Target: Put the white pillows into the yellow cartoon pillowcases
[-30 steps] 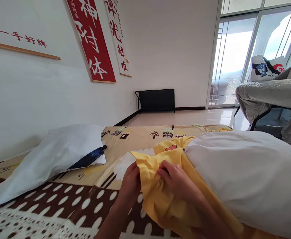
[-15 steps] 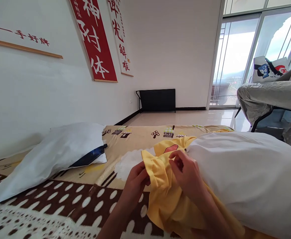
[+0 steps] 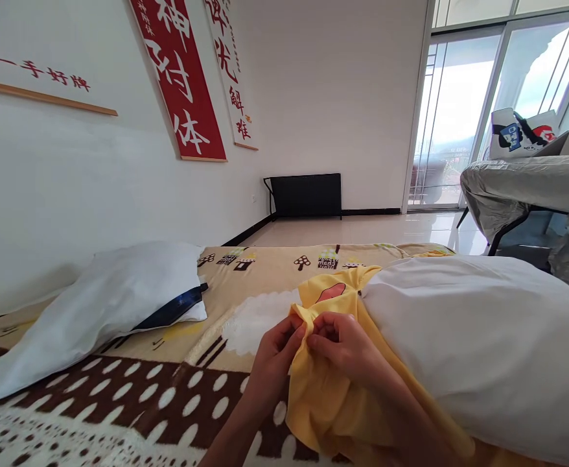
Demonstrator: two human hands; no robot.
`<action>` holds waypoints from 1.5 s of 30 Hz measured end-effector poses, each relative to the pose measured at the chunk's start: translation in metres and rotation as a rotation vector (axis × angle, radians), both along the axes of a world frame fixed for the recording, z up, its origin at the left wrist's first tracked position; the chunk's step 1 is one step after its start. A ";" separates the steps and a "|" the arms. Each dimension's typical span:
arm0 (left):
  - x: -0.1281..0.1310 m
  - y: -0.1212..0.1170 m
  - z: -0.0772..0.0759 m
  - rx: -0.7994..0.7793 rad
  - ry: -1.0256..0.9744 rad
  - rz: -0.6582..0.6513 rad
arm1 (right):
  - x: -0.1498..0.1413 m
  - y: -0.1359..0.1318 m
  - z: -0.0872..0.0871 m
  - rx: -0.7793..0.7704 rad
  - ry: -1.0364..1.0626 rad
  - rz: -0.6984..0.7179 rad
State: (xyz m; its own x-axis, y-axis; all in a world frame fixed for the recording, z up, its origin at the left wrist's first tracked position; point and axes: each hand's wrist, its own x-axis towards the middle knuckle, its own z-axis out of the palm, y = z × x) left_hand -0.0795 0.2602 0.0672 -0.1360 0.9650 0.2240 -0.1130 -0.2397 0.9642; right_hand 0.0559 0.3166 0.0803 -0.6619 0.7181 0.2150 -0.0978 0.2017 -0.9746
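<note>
A yellow pillowcase (image 3: pixel 321 405) lies bunched at the near end of a large white pillow (image 3: pixel 479 337) on the patterned bed blanket (image 3: pixel 168 389). My left hand (image 3: pixel 277 353) pinches the pillowcase's edge from the left. My right hand (image 3: pixel 345 347) grips the same bunched edge from the right, its fingers closed, almost touching the left hand. The pillow lies under my right forearm, partly inside the yellow cloth.
A second white pillow (image 3: pixel 94 305) with a dark blue cover (image 3: pixel 175 310) under it lies at the left by the wall. A black rack (image 3: pixel 306 194) stands against the far wall. A covered table (image 3: pixel 522 185) stands at the right by the glass doors.
Both hands have gathered the yellow cloth: its spread edge has shrunk to a small bunch, and my hands have come together at it.
</note>
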 end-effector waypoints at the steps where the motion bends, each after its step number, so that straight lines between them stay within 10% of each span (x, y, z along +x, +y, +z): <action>1: 0.001 0.001 0.000 -0.002 -0.022 0.012 | -0.001 0.002 -0.001 -0.032 0.029 0.021; 18: 0.004 -0.002 -0.003 0.006 0.171 0.220 | -0.008 0.007 -0.010 -0.090 0.135 -0.008; 28: -0.012 0.003 -0.015 0.017 0.103 0.054 | -0.001 0.010 -0.008 -0.047 0.121 0.111; 45: 0.005 0.011 -0.016 0.025 -0.278 0.038 | 0.026 -0.001 0.011 0.574 -0.307 -0.023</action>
